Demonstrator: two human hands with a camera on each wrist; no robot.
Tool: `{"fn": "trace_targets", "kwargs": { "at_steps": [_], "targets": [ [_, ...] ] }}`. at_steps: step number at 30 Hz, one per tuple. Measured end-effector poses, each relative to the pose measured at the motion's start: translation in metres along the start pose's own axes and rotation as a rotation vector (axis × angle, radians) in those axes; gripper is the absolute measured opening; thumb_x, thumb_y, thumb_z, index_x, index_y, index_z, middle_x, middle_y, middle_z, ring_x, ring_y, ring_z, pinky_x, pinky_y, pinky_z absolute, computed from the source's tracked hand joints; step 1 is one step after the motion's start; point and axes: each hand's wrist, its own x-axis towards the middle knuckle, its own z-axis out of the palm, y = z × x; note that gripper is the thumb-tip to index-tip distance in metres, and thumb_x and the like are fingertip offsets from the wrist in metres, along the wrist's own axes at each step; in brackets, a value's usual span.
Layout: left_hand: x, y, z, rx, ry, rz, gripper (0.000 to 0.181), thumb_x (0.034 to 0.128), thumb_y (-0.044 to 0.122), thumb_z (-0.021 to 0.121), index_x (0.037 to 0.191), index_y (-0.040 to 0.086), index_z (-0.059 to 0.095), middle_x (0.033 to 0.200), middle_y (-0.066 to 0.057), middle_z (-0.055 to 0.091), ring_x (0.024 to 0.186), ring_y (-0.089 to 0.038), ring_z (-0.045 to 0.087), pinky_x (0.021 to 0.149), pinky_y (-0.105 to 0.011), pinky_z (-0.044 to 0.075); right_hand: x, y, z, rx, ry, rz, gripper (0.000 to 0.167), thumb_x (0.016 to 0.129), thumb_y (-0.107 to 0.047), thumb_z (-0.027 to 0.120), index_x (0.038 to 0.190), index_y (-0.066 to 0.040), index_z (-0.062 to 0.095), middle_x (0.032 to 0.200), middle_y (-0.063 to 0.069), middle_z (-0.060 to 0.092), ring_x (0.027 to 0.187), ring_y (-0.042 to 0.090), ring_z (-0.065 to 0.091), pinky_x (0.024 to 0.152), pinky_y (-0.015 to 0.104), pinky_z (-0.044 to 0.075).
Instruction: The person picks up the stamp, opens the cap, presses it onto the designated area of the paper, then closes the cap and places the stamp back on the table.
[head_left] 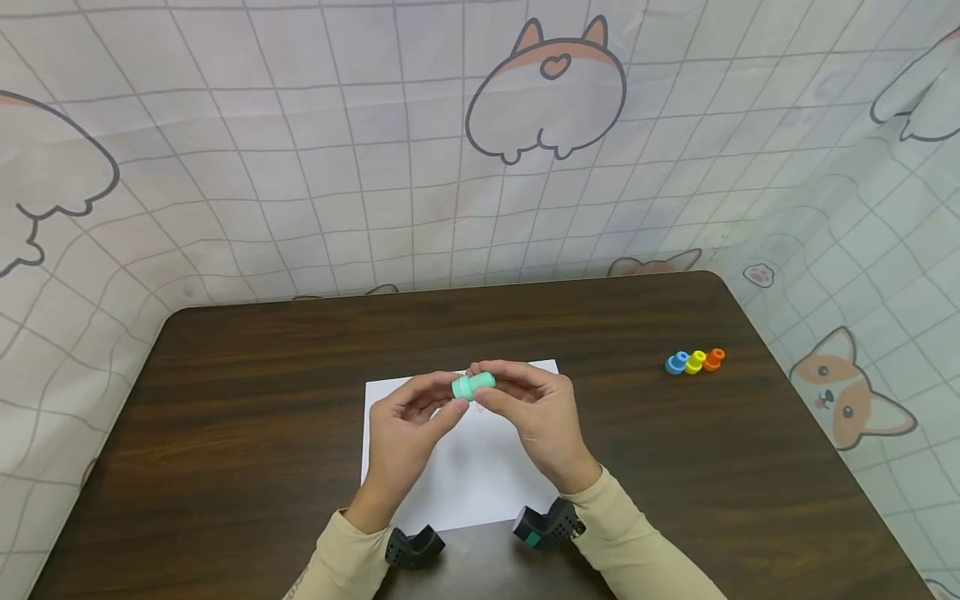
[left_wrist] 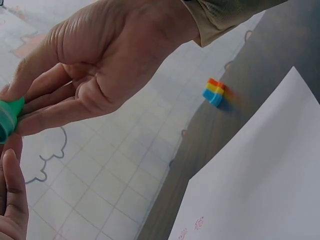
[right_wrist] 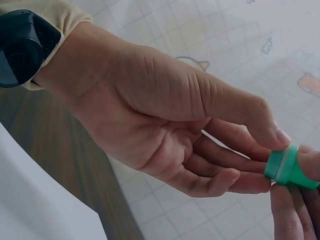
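A small green toy stamp (head_left: 474, 385) is held level between both hands, above a white sheet of paper (head_left: 472, 475). My left hand (head_left: 397, 433) pinches its wider, ridged end between thumb and fingers. From the other side my right hand (head_left: 543, 421) pinches the narrower end. In the right wrist view the ridge of the stamp (right_wrist: 282, 165) shows beside the left thumb. Fingertips cover part of the stamp (left_wrist: 7, 120) in the left wrist view. Small red prints (left_wrist: 199, 223) mark the paper; whether the stamp's cap is on, I cannot tell.
Three more toy stamps stand together at the right of the dark wooden table (head_left: 225, 433): blue (head_left: 677, 362), yellow (head_left: 695, 362) and orange (head_left: 714, 359). Behind the table hangs a white gridded cloth (head_left: 337, 167) with cartoon dogs.
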Motion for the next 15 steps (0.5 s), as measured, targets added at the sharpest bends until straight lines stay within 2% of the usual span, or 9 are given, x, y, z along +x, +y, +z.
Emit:
{"fn": "trace_targets", "kwargs": {
  "at_steps": [15],
  "targets": [
    [-0.0017,0.0037,0.0014,-0.052,0.012,0.017,0.029,0.0820,-0.011,0.078,0.110,-0.014,0.071,0.103,0.012,0.078,0.090,-0.007,0.074,0.087,-0.021,0.062,-0.0009,-0.0059,-0.0002,-0.039,-0.028,-0.057,0.036,0.090,-0.004,0.078,0.120,0.014,0.068,0.113,-0.009,0.080,0.106,0.009,0.077,0.092,0.032,0.062]
  ]
}}
